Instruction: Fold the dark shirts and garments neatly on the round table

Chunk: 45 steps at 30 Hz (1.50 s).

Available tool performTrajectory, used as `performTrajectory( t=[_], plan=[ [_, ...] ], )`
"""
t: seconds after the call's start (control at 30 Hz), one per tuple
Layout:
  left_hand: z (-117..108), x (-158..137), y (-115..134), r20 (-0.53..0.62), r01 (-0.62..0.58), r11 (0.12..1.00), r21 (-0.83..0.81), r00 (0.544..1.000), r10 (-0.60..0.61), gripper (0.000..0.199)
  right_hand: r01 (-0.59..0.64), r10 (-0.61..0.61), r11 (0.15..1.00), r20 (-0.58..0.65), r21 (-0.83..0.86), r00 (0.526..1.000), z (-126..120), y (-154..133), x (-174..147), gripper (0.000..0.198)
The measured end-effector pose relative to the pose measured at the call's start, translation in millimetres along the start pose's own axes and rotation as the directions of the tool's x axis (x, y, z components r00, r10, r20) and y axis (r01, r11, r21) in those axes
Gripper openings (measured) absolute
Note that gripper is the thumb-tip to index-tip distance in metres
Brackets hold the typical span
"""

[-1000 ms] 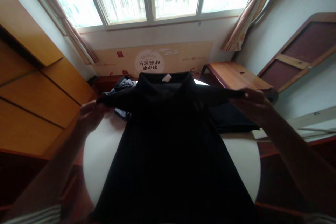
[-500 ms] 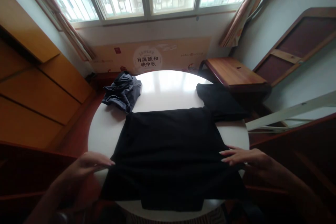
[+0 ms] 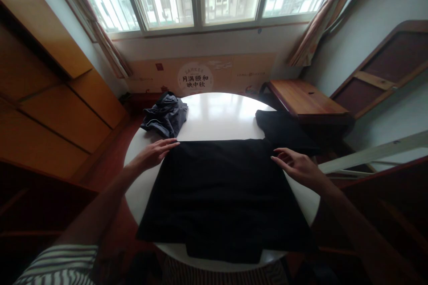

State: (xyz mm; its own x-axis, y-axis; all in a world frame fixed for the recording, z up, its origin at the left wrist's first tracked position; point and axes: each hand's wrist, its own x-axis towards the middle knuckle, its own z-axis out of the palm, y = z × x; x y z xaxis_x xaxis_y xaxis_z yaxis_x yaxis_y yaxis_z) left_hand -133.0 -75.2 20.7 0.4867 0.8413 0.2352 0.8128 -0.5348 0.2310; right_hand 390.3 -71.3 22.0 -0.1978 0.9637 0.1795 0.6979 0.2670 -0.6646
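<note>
Sliding: the big, flat, soft black cloth garment [image 3: 217, 187] might slip off the near side, because its two near corners poke out past the rim of the shiny, round white table [image 3: 217, 118].
Wrinkles: if just one hand tugs, the cloth could go crooked and bumpy.
Mix-up: its far right corner is right by the folded, dark black cloth pile [image 3: 284, 131], so a hand could catch both by mistake.
Garment's look: black all over, wide at the near end, thinner at the far end, with a straight far edge. A few soft ripples run across it. A short black cloth flap [image 3: 224, 254] sticks out toward the person.
Garment's place: lying across the near half of the table.
Left grip: the bare left hand [image 3: 154, 153] has straight fingers, tips at the far left corner; I can't tell if they pinch.
Right grip: the bare right hand [image 3: 297, 164] has bent fingers, thumb a bit apart, at the right edge.
Far left: a crumpled grey-blue cloth heap [image 3: 167, 113].
</note>
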Motion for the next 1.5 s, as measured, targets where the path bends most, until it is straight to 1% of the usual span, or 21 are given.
performTrajectory(
  t=[0.07, 0.13, 0.2, 0.27, 0.33, 0.43, 0.47, 0.57, 0.63, 0.7, 0.73, 0.77, 0.8, 0.83, 0.9, 0.93, 0.97, 1.13, 1.27, 1.37, 1.5],
  plan=[
    [5.3, 9.5, -7.0, 0.067, -0.041, 0.997, 0.062, 0.997, 0.037, 0.037, -0.105, 0.102, 0.992, -0.05, -0.063, 0.994, 9.0, 0.1, 6.8, 0.045],
    [10.7, 13.9, -15.1, 0.088, -0.084, 0.99, 0.117, 0.993, 0.074, 0.037, -0.181, 0.17, 0.976, -0.092, -0.122, 0.981, 15.8, 0.4, 12.0, 0.044],
    [15.5, 14.2, -22.6, 0.092, -0.119, 0.978, 0.172, 0.99, 0.105, 0.041, -0.215, 0.197, 0.962, -0.117, -0.167, 0.973, 20.6, 1.2, 16.7, 0.042],
    [18.9, 11.0, -28.5, 0.051, -0.12, 0.971, 0.205, 0.992, 0.111, 0.043, -0.21, 0.184, 0.96, -0.145, -0.187, 0.972, 23.5, 3.1, 21.0, 0.041],
    [20.5, 4.5, -33.3, -0.05, -0.081, 0.978, 0.191, 0.995, 0.092, 0.037, -0.178, 0.148, 0.965, -0.163, -0.191, 0.975, 24.5, 6.5, 24.4, 0.041],
    [20.4, -8.3, -40.6, -0.219, 0.029, 0.992, 0.124, 0.976, -0.001, 0.03, -0.147, 0.112, 0.971, -0.186, -0.187, 0.976, 23.7, 13.9, 27.2, 0.04],
    [19.8, -12.3, -42.7, -0.236, 0.065, 0.992, 0.104, 0.971, -0.039, 0.029, -0.142, 0.109, 0.974, -0.184, -0.176, 0.977, 23.1, 16.2, 27.0, 0.04],
    [14.7, -22.3, -41.4, -0.185, 0.16, 0.982, 0.098, 0.973, -0.14, 0.027, -0.111, 0.085, 0.984, -0.175, -0.142, 0.981, 20.1, 18.0, 19.3, 0.04],
    [7.9, -29.3, -27.9, -0.206, 0.202, 0.974, 0.106, 0.962, -0.178, 0.026, -0.059, 0.027, 0.985, -0.19, -0.165, 0.981, 16.0, 12.5, 4.8, 0.04],
    [-0.7, -39.6, -1.2, -0.262, 0.217, 0.973, 0.076, 0.946, -0.19, 0.025, 0.052, -0.09, 0.975, -0.171, -0.215, 0.981, 10.4, 1.1, -18.4, 0.041],
    [-4.9, -46.6, 16.3, -0.262, 0.197, 0.98, 0.043, 0.948, -0.179, 0.024, 0.14, -0.17, 0.963, -0.114, -0.23, 0.979, 7.6, -6.4, -32.5, 0.04],
    [-8.4, -54.5, 35.4, -0.223, 0.155, 0.988, 0.008, 0.963, -0.15, 0.024, 0.245, -0.258, 0.942, -0.026, -0.229, 0.966, 5.2, -14.4, -47.4, 0.038],
    [-11.0, -63.1, 54.8, -0.147, 0.086, 0.996, -0.027, 0.985, -0.089, 0.024, 0.355, -0.346, 0.911, 0.081, -0.211, 0.935, 3.5, -22.4, -62.4, 0.036],
    [-12.5, -72.0, 73.2, -0.055, -0.008, 0.998, -0.056, 0.998, 0.005, 0.025, 0.455, -0.423, 0.871, 0.188, -0.184, 0.886, 2.7, -29.7, -76.7, 0.035],
    [-11.9, -88.4, 102.7, 0.113, -0.178, 0.982, -0.065, 0.976, 0.184, 0.034, 0.593, -0.522, 0.791, 0.338, -0.153, 0.783, 3.4, -40.1, -101.1, 0.035],
    [-10.4, -95.2, 112.5, 0.164, -0.238, 0.97, -0.046, 0.956, 0.243, 0.038, 0.629, -0.543, 0.759, 0.371, -0.166, 0.753, 4.6, -42.7, -110.4, 0.034],
    [-8.6, -100.7, 118.8, 0.193, -0.278, 0.96, -0.016, 0.942, 0.276, 0.041, 0.652, -0.555, 0.734, 0.386, -0.19, 0.737, 6.0, -43.5, -117.6, 0.033],
    [-6.8, -110.3, 121.6, 0.198, -0.356, 0.931, 0.081, 0.921, 0.335, 0.029, 0.681, -0.567, 0.685, 0.398, -0.258, 0.721, 8.2, -38.0, -128.0, 0.035],
    [-9.1, -109.1, 122.3, 0.18, -0.397, 0.91, 0.123, 0.91, 0.373, 0.033, 0.712, -0.619, 0.65, 0.36, -0.264, 0.698, 7.5, -42.6, -124.5, 0.027],
    [-7.0, -109.7, 122.6, 0.147, -0.39, 0.909, 0.148, 0.917, 0.37, 0.031, 0.727, -0.63, 0.629, 0.366, -0.276, 0.684, 9.4, -46.5, -125.2, 0.031],
    [-6.9, -110.1, 118.0, 0.04, -0.323, 0.936, 0.14, 0.947, 0.32, 0.03, 0.734, -0.658, 0.614, 0.325, -0.29, 0.679, 11.2, -41.4, -127.3, 0.038]
  ],
)
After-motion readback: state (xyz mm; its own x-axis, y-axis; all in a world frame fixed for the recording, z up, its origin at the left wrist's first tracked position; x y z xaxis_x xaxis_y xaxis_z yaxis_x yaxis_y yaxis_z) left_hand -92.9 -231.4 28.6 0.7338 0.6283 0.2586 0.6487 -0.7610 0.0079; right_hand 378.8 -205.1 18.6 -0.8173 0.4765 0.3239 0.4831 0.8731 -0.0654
